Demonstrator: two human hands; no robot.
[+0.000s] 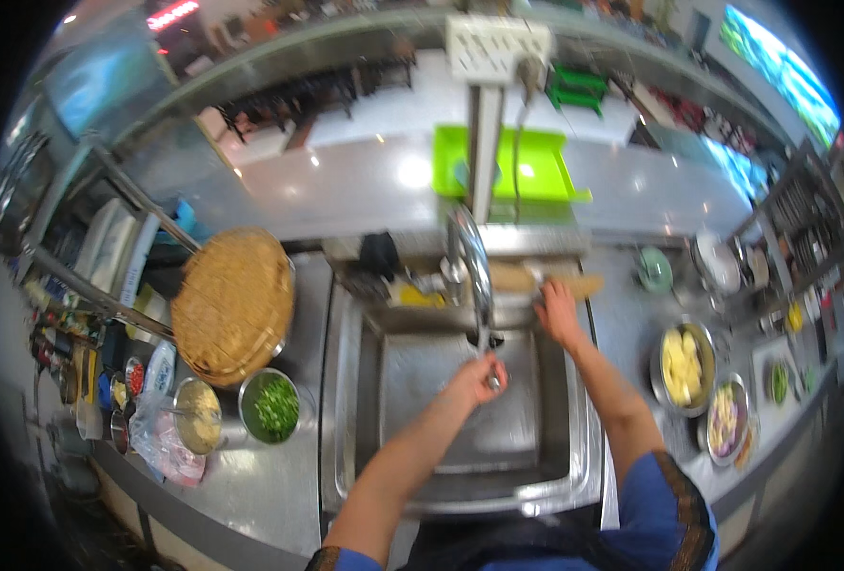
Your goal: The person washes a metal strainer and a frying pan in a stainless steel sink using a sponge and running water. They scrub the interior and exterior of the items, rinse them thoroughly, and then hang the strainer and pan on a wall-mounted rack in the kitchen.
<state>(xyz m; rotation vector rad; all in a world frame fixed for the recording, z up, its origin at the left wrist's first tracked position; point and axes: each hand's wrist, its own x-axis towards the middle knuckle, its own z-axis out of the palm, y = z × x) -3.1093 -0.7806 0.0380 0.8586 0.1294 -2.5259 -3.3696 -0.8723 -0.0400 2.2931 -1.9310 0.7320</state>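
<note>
My left hand (482, 378) is over the stainless steel sink (436, 400), just below the spout of the chrome faucet (476, 257). Its fingers are closed around a small shiny metal object (494, 381), mostly hidden, so its kind is unclear. At the sink's back right corner, my right hand (559, 315) reaches to the ledge, fingertips at a long tan object (584, 286). Blur hides whether it grips that object. A similar tan piece (511, 277) lies behind the faucet, and a yellow item (422, 296) sits left of it.
Left counter: a round woven lid (232, 307), a bowl of chopped greens (277, 409), a bowl of minced pale food (199, 414) and a plastic bag (172, 446). On the right are bowls of peeled yellow pieces (681, 364) and chopped onion (726, 421). A green tray (536, 160) stands behind the post.
</note>
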